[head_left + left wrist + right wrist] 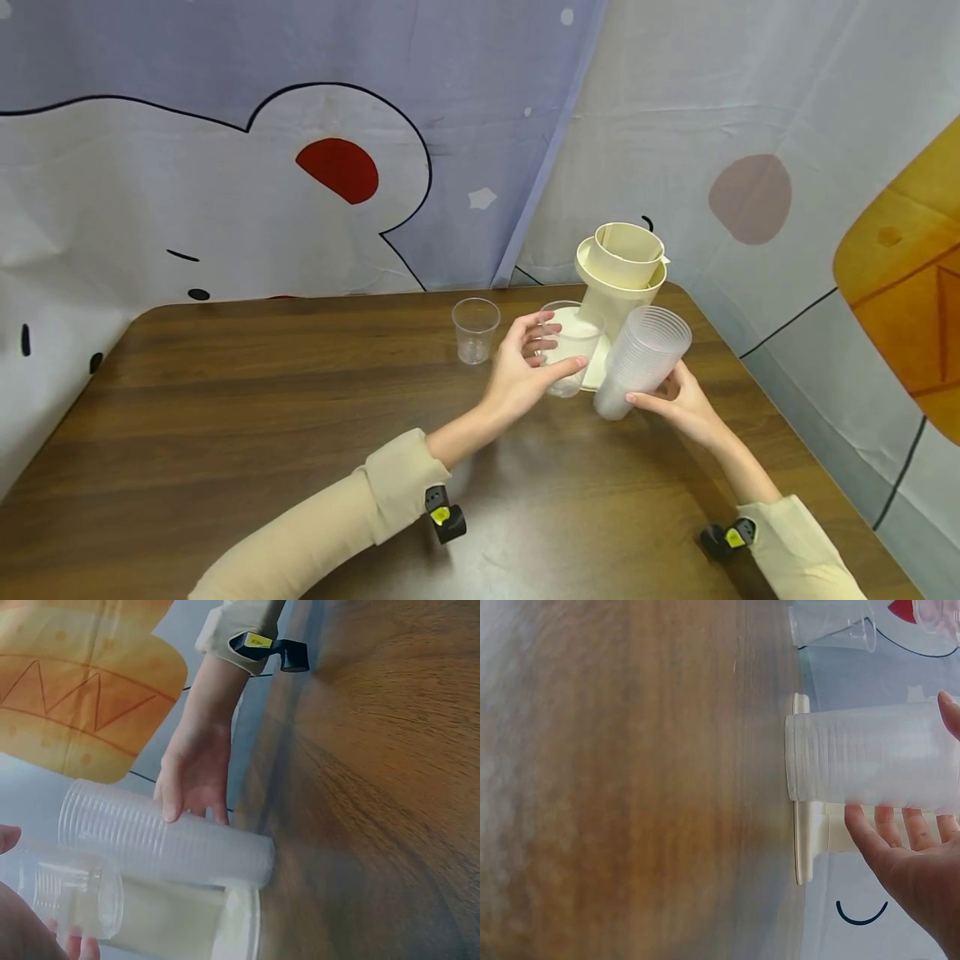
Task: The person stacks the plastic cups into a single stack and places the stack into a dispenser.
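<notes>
A tall nested stack of clear plastic cups (647,354) is gripped from the right by my right hand (686,408), thumb in front. In the head view the stack leans, its top toward the upper right. My left hand (517,367) curls its fingers and thumb round a single clear plastic cup (568,367), just left of the stack. The left wrist view shows this cup (105,900) beside the stack (172,832). Four fingers of the right hand (915,862) lie along one side of the stack in the right wrist view.
A cream, tube-shaped stand (618,275) with a flat base stands right behind the stack, partly hidden by the cups. Another clear cup (474,333) stands upright on the wooden table (262,417), left of the left hand. A printed curtain (225,192) hangs behind the table.
</notes>
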A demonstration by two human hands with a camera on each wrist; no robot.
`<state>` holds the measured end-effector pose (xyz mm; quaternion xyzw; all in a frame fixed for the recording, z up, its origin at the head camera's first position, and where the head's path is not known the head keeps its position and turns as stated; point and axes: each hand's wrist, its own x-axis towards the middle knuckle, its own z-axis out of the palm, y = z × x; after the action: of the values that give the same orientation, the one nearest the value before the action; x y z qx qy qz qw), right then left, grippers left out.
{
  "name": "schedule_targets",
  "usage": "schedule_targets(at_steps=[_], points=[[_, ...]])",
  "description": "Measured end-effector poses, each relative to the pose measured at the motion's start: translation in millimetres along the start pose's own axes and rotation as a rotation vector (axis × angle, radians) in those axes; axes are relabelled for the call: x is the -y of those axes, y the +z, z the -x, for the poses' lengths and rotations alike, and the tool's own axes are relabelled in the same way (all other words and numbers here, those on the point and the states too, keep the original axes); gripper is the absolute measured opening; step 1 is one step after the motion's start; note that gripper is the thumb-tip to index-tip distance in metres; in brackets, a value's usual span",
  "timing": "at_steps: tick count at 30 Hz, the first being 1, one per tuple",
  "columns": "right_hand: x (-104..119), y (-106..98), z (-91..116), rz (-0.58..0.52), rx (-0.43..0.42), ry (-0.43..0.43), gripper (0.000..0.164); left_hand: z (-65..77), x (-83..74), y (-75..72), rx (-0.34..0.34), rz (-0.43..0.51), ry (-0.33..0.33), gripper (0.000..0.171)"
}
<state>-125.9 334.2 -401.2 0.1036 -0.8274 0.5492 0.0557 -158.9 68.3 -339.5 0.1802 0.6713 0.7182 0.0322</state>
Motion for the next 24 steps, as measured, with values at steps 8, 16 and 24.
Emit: schedule_targets(at_steps=[8, 16, 24], points=[[0.4, 1.2, -0.4, -0.021, -0.005, -0.002, 0.067, -4.3, -7.0, 5.8, -0.019, -0.007, 0.037, 0.065], [-0.2, 0.8, 0.2, -0.028, 0.003, -0.010, 0.067, -9.4, -12.3, 10.7, -0.029, -0.053, 0.087, 0.063], [1.3, 0.9, 0.7, -0.017, 0.009, 0.003, 0.067, -11.3, -20.1, 17.0, -0.013, -0.054, 0.106, 0.065]])
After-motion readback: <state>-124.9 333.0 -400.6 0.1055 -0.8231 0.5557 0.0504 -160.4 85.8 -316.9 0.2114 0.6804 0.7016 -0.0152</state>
